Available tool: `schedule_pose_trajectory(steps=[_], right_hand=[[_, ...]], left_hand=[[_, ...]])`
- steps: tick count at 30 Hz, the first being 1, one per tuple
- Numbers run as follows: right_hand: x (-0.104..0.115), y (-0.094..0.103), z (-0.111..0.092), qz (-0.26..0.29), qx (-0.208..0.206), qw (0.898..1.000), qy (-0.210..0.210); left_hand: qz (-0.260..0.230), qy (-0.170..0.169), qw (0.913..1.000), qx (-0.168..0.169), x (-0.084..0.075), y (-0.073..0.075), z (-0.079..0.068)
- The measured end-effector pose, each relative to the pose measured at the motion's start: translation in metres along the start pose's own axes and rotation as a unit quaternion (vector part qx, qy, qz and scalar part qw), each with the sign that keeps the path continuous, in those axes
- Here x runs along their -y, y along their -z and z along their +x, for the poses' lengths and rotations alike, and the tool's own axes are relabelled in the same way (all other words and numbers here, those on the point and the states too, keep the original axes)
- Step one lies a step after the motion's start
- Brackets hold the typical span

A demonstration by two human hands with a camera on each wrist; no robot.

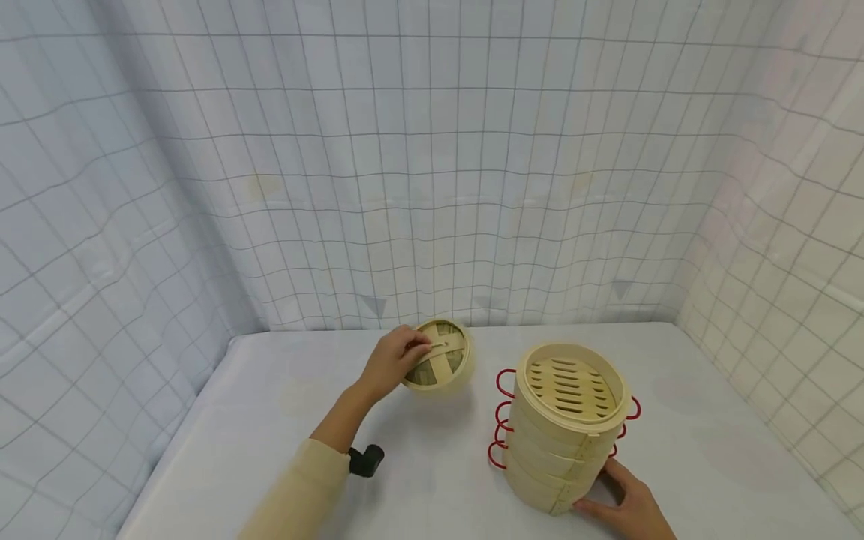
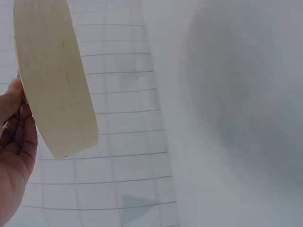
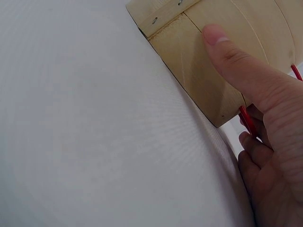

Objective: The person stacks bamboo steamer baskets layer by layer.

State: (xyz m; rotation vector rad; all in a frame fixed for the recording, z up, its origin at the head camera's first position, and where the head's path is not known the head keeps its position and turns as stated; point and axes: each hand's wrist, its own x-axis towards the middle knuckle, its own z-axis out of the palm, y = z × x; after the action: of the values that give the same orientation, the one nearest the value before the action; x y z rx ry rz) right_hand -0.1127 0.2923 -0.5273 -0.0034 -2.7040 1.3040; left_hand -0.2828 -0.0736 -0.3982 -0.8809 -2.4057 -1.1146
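Observation:
A round bamboo steamer lid (image 1: pixel 442 367) with crossed strips on top is held in the air by my left hand (image 1: pixel 398 360), which pinches the small loop at its centre. In the left wrist view the lid's pale side band (image 2: pixel 57 80) stands tilted, above a soft shadow. To the right, a stack of bamboo steamer baskets (image 1: pixel 553 450) stands upright, its slatted top tier uncovered. My right hand (image 1: pixel 628 502) grips the stack low on its right side. In the right wrist view the thumb lies on the basket wall, with fingers curled by a red loop handle (image 3: pixel 247 122).
A white cloth covers the table (image 1: pixel 283 390). White gridded curtain (image 1: pixel 432 187) closes in the back and both sides. Red loops (image 1: pixel 498 456) stick out from both sides of the stack. A black wrist camera (image 1: pixel 366 460) sits on the left forearm.

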Motion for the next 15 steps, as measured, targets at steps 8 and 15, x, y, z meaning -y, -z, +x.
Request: schedule_pose_trajectory(steps=[8, 15], right_hand=[[0.005, 0.002, -0.001, -0.006, 0.008, 1.000, -0.011], [0.009, 0.003, -0.003, -0.028, 0.008, 0.999, -0.021]], left_hand=[[-0.007, -0.022, 0.9991, -0.035, -0.037, 0.039, 0.032], [-0.007, -0.012, 0.9996, -0.025, -0.077, 0.041, 0.040]])
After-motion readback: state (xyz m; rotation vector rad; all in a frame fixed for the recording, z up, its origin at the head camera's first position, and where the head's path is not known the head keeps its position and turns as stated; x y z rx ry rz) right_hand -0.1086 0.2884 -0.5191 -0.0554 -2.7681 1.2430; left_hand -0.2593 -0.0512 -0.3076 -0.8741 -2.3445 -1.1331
